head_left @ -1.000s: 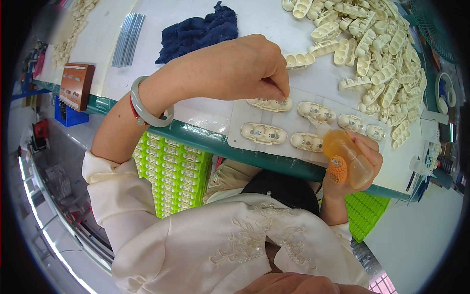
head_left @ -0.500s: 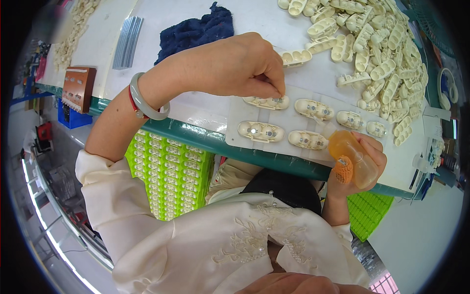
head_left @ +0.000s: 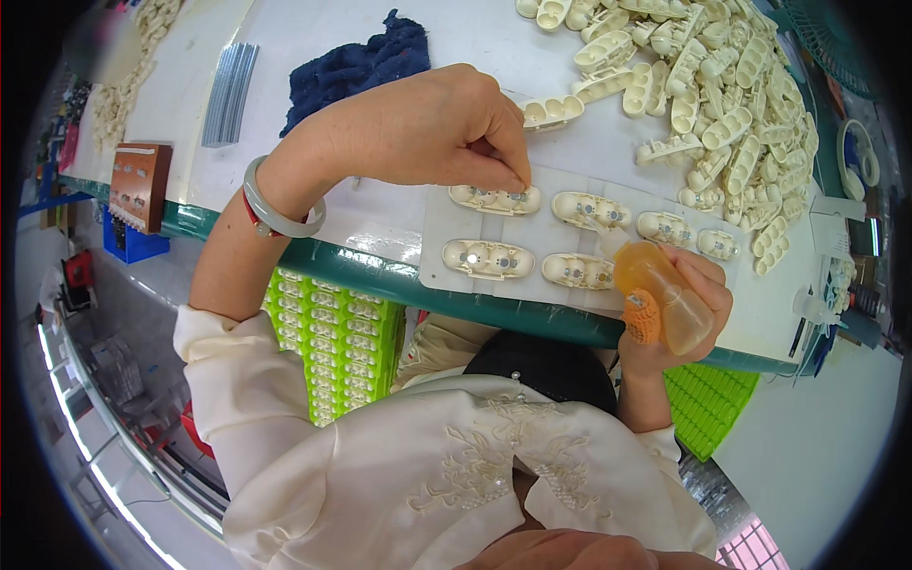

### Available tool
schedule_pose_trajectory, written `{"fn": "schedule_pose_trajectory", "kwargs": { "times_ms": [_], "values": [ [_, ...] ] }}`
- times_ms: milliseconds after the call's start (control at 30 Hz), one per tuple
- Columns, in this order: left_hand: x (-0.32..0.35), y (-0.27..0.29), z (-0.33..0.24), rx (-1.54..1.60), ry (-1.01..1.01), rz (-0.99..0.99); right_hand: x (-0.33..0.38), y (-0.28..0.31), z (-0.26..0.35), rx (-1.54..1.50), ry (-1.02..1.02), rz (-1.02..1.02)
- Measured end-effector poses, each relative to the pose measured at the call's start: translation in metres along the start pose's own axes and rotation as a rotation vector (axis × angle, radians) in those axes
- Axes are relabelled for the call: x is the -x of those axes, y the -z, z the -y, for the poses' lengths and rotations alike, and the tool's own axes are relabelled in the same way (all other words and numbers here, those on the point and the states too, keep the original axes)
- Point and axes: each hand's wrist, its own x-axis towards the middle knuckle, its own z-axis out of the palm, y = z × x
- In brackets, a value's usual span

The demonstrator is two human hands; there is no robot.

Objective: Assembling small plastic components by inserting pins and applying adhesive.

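Closely, the thumb and forefinger of a worker's left hand (head_left: 432, 128) pinch together over a cream plastic piece (head_left: 494, 199), the first in the upper row on a white board (head_left: 433, 258); whether anything small sits between the fingertips is hard to tell. The right hand (head_left: 705, 287) wraps its fingers around a clear squeeze bottle (head_left: 660, 290) of amber liquid, an orange cover (head_left: 641, 317) on one finger. The bottle tilts toward the left, its pale nozzle (head_left: 613, 239) near the second piece (head_left: 591, 209) of the upper row, though contact cannot be made out. Other cream pieces lie in two rows on the board, with shiny round metal spots inside them.

A pale bangle (head_left: 270, 211) circles the left wrist beside a red band (head_left: 252, 211). Beyond the left knuckles, one loose cream piece (head_left: 553, 112) rests on the white table (head_left: 370, 217), near a large heap (head_left: 727, 123) of the same kind on the right. A dark blue cloth (head_left: 356, 66) lies past the left forearm, with grey strips (head_left: 230, 95) and a brown block (head_left: 141, 186) farther left. Below the table's green edge, bright green trays (head_left: 388, 340) hold rows of cream pieces.
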Motion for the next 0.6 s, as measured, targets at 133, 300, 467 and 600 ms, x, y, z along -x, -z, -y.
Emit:
{"fn": "schedule_pose_trajectory", "kwargs": {
  "times_ms": [133, 300, 467, 600],
  "values": [
    [0.002, -0.003, 0.000, 0.016, 0.030, -0.011, -0.003, 0.000, 0.002, 0.049, 0.063, 0.059],
    [0.003, -0.006, 0.003, 0.029, 0.009, -0.069, 0.001, 0.012, 0.000, 0.027, 0.085, -0.043],
    [0.007, -0.008, 0.007, 0.046, -0.012, -0.109, -0.002, 0.008, 0.001, 0.065, 0.041, -0.012],
    [0.005, -0.008, 0.011, 0.103, 0.012, -0.103, -0.003, 0.006, 0.000, 0.016, 0.044, 0.023]
  ]
}}
